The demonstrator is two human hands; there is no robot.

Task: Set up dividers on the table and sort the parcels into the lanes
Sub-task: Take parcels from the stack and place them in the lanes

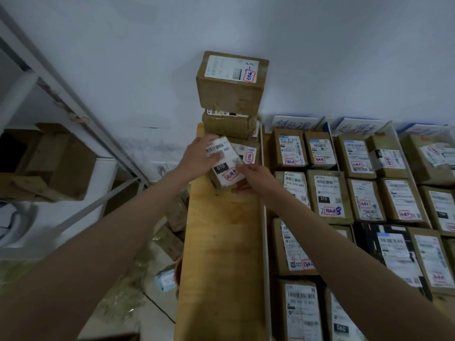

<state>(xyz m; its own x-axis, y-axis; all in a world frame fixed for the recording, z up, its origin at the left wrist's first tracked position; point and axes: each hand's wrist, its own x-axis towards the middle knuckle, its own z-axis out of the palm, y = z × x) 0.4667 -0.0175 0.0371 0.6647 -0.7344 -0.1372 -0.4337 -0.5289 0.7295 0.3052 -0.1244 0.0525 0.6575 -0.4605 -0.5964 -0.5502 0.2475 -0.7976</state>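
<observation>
A small brown parcel with a white label marked 070 (225, 166) sits tilted at the foot of a stack on the wooden table's left lane (221, 254). My left hand (200, 156) grips its top left side, fingers curled over the label. My right hand (253, 178) holds its lower right corner. Behind it rise three stacked parcels; the top one (231, 84) is a larger brown box against the wall. A white divider (264, 217) runs along the lane's right edge.
To the right of the divider, several labelled parcels (327, 195) fill lanes headed by handwritten signs (294, 123). A metal shelf frame (73, 112) with cardboard boxes stands at left. Loose parcels (172, 232) and debris lie on the floor beside the table.
</observation>
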